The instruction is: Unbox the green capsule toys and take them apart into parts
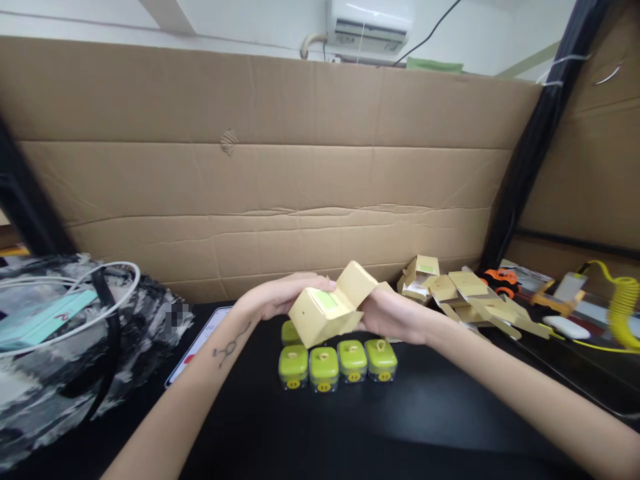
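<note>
A small tan cardboard box (313, 322) with a light green label is held up above the table, its lid flap raised. My left hand (287, 293) grips it from the far left side, fingers partly hidden behind it. On the right, my right hand (390, 313) holds the box near its flap, with most fingertips out of sight. Below the box stand several small clear containers with green lids and yellow stickers, among them a front-row container (324, 368) and the rightmost container (381, 360). Another green lid (290, 333) shows partly behind my left wrist.
Opened tan boxes (465, 297) are piled at the right, near an orange toy vehicle (500, 281) and a coiled yellow cable (625, 303). To the left lie a phone-like screen (200, 347) and a grey-black patterned bag (145, 333). A cardboard wall (300, 180) closes the back.
</note>
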The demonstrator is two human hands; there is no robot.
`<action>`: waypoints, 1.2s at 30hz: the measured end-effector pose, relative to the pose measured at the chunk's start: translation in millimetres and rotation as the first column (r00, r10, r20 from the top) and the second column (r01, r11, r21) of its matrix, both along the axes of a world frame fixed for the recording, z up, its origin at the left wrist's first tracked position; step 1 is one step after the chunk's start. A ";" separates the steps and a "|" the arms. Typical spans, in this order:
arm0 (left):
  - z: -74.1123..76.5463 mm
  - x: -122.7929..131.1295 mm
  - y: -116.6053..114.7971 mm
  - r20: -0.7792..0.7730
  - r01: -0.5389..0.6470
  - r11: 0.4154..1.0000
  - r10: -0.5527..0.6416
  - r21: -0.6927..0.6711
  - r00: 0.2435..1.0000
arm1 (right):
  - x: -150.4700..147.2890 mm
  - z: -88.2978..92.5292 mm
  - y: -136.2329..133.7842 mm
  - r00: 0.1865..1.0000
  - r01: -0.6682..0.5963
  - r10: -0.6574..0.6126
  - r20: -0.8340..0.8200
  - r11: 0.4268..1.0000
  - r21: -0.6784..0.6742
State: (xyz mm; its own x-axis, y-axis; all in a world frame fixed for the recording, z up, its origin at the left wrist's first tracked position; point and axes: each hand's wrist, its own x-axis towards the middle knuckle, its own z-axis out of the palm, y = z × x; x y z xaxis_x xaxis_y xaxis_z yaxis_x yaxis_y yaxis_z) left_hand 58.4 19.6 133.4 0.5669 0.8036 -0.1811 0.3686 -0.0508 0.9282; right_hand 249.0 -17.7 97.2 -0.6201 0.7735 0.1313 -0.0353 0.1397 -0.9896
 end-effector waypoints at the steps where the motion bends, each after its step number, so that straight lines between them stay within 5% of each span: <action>1: 1.3 -3.3 -0.5 -0.012 0.007 0.998 -0.008 -0.066 1.000 | -4.2 -1.6 -2.5 0.998 -0.054 0.053 -0.015 0.993 -0.106; 5: 5.7 -11.7 -4.3 -0.057 -0.006 0.980 -0.006 -0.201 0.998 | -10.5 -2.4 -8.9 0.972 -0.213 0.133 -0.195 0.849 -0.484; 9: 7.6 -14.8 -5.3 -0.057 0.022 0.977 -0.034 -0.211 0.998 | -8.4 0.6 -7.7 0.975 -0.204 0.138 -0.172 0.857 -0.473; 13: 11.6 -21.4 0.4 0.048 0.011 0.979 -0.001 -0.203 0.999 | -1.5 1.2 -0.6 0.982 0.005 -0.012 0.189 0.999 0.038; 17: 19.1 -28.6 2.6 0.206 0.004 0.988 0.028 -0.156 0.978 | 11.8 1.1 8.6 0.913 0.201 -0.334 0.235 0.868 0.454; 20: 20.7 -26.9 -0.2 0.292 0.032 0.997 -0.011 -0.069 0.956 | 21.2 0.4 14.6 0.834 0.190 -0.478 0.274 0.717 0.671; 25: 14.7 -12.1 -3.6 0.397 0.067 0.998 -0.059 -0.004 0.916 | 20.6 -18.5 25.0 0.734 -0.012 -0.555 0.391 0.565 0.825; 30: 6.9 -0.7 0.5 0.454 0.036 0.999 -0.017 -0.033 0.891 | 16.4 -38.6 35.7 0.690 -0.146 -0.560 0.458 0.513 0.846; 33: 0.7 2.4 7.2 0.496 -0.009 0.996 0.050 -0.084 0.867 | 19.7 -29.1 34.7 0.687 -0.105 -0.608 0.398 0.459 0.882; 36: -5.7 6.4 13.4 0.588 -0.088 0.988 0.145 -0.125 0.796 | 21.8 -10.9 26.6 0.652 0.046 -0.724 0.226 0.335 0.941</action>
